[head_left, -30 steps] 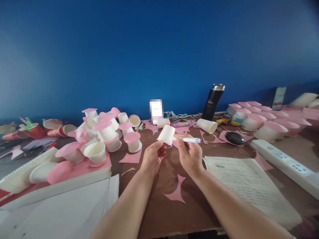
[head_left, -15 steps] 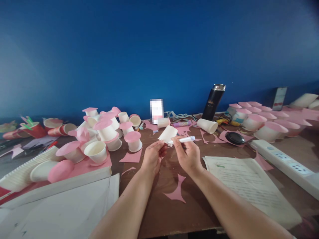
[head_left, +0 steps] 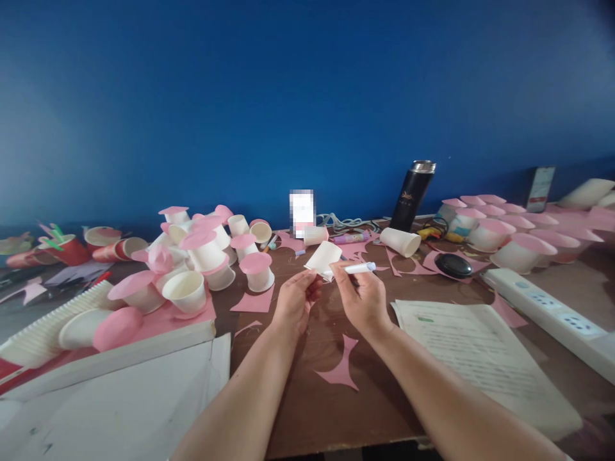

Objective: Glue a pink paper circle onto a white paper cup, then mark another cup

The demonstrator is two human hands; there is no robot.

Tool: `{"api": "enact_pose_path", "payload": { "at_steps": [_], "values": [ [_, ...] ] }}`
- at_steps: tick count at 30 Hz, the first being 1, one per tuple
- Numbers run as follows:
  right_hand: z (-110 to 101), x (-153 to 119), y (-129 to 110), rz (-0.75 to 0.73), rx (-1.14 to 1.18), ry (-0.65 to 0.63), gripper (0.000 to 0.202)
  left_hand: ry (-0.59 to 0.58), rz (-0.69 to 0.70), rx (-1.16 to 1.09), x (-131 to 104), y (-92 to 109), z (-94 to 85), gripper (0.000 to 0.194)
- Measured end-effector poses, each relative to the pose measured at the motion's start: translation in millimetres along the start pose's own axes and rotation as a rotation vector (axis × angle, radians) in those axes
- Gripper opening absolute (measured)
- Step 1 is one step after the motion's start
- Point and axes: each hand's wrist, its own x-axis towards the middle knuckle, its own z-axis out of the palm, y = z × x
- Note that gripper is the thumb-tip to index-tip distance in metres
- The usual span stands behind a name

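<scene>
In the middle of the view, my left hand (head_left: 298, 298) is closed with its fingertips on the near rim of a small white paper cup (head_left: 323, 257), which is tilted with its base pointing away. My right hand (head_left: 362, 294) grips a slim white marker pen (head_left: 361, 267) between thumb and fingers. The pen lies almost level, its tip end at the cup's rim; fingers hide the exact contact. Both hands are just above the brown table (head_left: 307, 410). Below them lies a curved pink paper scrap (head_left: 343, 368).
White cups with pink paper discs (head_left: 257, 266) crowd the left; more (head_left: 523, 253) stand at right. Behind are a lying cup (head_left: 400, 242) and a black flask (head_left: 414, 195). A power strip (head_left: 542, 301), printed sheets (head_left: 480, 358) and a white box (head_left: 120, 397) flank my arms.
Almost nothing differs. Both hands keep the same hold on the cup and the pen, and the view has shifted only very slightly.
</scene>
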Motion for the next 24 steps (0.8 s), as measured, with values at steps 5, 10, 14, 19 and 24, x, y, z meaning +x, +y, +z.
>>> {"api": "enact_pose_path", "payload": {
  "at_steps": [5,10,14,19,24],
  "values": [
    [-0.8,1.1,0.4,0.01,0.055,0.057,0.02,-0.001,-0.042,-0.102,0.0,3.1,0.2,0.005],
    [1.2,-1.0,3.6,0.05,-0.006,0.054,0.022,0.011,-0.103,-0.16,0.6,4.7,-0.4,0.013],
    [2.8,-0.7,5.7,0.018,-0.032,0.061,0.021,-0.007,-0.114,-0.157,1.4,4.6,-1.2,0.015],
    [1.8,0.6,4.0,0.0,-0.038,0.058,0.02,-0.005,-0.102,-0.164,2.2,4.6,-1.5,0.016],
    [1.1,0.2,2.8,0.02,-0.039,0.058,0.021,-0.017,-0.102,-0.175,2.1,5.0,-1.9,0.013]
  ]
}}
